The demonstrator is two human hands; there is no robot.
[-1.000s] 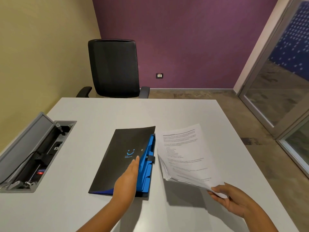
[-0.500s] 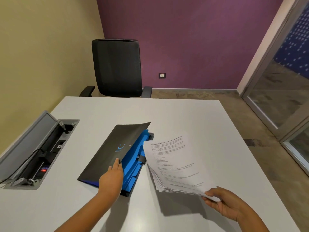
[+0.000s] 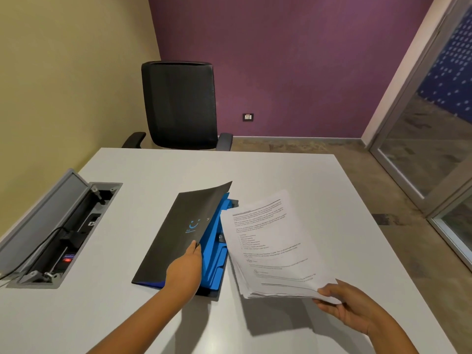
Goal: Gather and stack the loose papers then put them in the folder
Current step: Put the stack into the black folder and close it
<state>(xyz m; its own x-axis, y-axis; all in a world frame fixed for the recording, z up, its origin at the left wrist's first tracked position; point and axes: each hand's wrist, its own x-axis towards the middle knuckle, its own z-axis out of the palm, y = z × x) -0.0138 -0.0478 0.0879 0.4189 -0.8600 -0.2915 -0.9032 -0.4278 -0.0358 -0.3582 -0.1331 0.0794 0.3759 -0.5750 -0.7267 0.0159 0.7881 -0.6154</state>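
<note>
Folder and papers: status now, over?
Left hand lifting folder cover. Right hand holds paper stack beside it, above table. Nothing blocking.

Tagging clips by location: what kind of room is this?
Probably a small office meeting room: a white table with a built-in cable and power box, a black office chair, and a glass partition.

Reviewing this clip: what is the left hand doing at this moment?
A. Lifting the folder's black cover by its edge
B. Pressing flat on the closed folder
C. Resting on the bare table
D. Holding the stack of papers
A: the left hand grips the edge of the black cover, raised off the blue inside, while the right hand holds the papers.
</note>
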